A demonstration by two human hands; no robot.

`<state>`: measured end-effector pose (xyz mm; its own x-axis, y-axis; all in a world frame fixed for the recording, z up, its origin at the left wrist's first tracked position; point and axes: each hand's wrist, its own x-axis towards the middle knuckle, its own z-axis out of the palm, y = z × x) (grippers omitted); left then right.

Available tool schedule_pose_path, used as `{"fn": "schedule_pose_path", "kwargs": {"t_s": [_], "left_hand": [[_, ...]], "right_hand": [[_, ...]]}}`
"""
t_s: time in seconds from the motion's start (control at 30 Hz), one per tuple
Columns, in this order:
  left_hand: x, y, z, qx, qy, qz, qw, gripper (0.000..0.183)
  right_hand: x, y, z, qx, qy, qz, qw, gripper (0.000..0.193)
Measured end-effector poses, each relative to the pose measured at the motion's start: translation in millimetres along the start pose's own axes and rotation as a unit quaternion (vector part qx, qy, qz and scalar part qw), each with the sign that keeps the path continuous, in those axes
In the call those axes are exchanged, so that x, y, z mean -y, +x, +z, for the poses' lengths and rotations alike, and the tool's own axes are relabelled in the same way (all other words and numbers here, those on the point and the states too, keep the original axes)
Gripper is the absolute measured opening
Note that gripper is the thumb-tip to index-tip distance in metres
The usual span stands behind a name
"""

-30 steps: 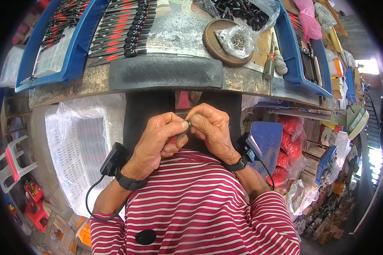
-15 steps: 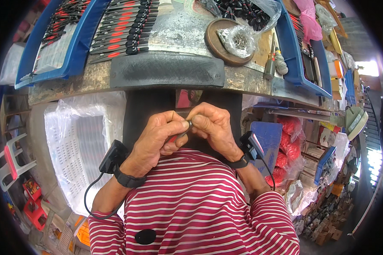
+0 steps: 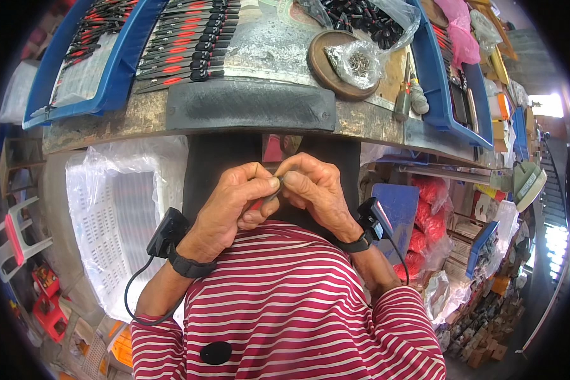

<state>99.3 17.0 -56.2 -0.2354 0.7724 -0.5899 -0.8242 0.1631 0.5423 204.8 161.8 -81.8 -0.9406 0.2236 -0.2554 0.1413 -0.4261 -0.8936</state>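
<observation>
My two hands meet in front of my striped shirt, just off the near edge of the workbench (image 3: 123, 123). Wrapped in my left hand (image 3: 234, 196) is a small red-and-black handled piece (image 3: 257, 204); only a sliver of it shows between the fingers. Thumb and forefinger of my right hand (image 3: 315, 187) are pinched together at the end of this piece, against my left fingertips. Whatever the right fingertips grip is too small and covered to make out. Similar slim red-and-black tools (image 3: 183, 60) with pointed ends lie in a row on the bench.
A blue bin (image 3: 117, 69) of such tools stands at left, another blue bin (image 3: 446, 104) at right. A round wooden dish (image 3: 318, 71) bears a bag of small metal parts (image 3: 359, 62). Black parts (image 3: 386, 28) lie behind it. Screwdriver (image 3: 403, 98) near the right bin; white crate (image 3: 123, 215) below left.
Both hands stay together in nearly the same place. The right fingers have shifted slightly at the end of the piece. The view has moved a little.
</observation>
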Motion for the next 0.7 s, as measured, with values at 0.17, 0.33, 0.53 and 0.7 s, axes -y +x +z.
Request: {"fn": "schedule_pose_path", "kwargs": {"t_s": [0.17, 0.33, 0.53, 0.7], "left_hand": [[2, 2, -1, 0.009, -0.008, -0.007, 1.0, 0.014], [3, 2, 0, 0.007, -0.025, -0.012, 1.0, 0.014], [2, 1, -1, 0.01, -0.029, -0.02, 0.999, 0.014], [2, 1, 1, 0.009, -0.045, -0.028, 0.999, 0.013]], "right_hand": [[0, 0, 0, -0.007, -0.009, 0.006, 1.0, 0.021], [2, 2, -1, -0.008, -0.012, 0.002, 1.0, 0.019], [-2, 0, 6, -0.041, -0.038, -0.017, 0.998, 0.018], [5, 7, -3, 0.03, 0.05, 0.016, 0.998, 0.02]]}}
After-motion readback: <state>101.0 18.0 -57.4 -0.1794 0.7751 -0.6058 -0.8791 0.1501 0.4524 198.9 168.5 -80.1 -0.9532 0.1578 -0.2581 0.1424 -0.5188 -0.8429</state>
